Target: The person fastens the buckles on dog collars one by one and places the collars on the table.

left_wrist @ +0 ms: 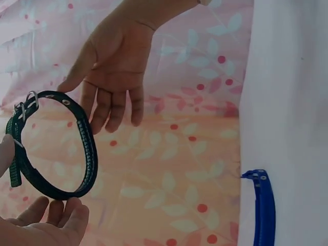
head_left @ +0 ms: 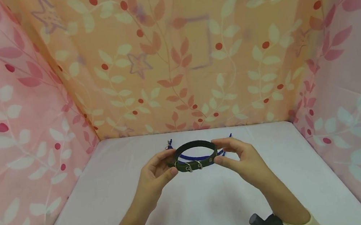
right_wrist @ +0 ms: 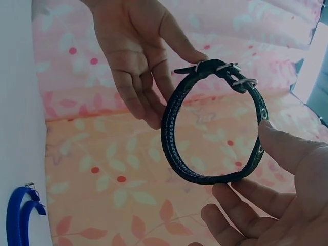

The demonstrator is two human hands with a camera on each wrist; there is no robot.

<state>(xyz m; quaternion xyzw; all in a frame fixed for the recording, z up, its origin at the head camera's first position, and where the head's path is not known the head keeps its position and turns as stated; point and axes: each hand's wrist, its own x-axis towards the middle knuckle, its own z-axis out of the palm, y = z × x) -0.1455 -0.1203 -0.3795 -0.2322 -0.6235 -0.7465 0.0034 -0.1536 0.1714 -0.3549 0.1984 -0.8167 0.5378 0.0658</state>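
A dark green collar [head_left: 193,166] with a metal buckle is held up in the air above the table, fastened into a loop. My left hand [head_left: 155,171] pinches its left side near the buckle and the loose strap end, between thumb and fingers. At the opposite side my right hand [head_left: 241,157] pinches the band near its eyelets. In the right wrist view, the metal buckle [right_wrist: 243,82] and eyelets show along the strap of the loop. Behind the green collar, a blue collar [head_left: 188,157] lies unfastened in a curve on the table, partly hidden; its buckle end [left_wrist: 260,175] shows in the left wrist view.
A white tabletop [head_left: 95,207] spreads under both hands. Patterned cloth walls enclose it: an orange one [head_left: 176,73] at the back, pink ones [head_left: 11,114] at the sides. Dark wrist-camera mounts [head_left: 266,223] sit on the forearms.
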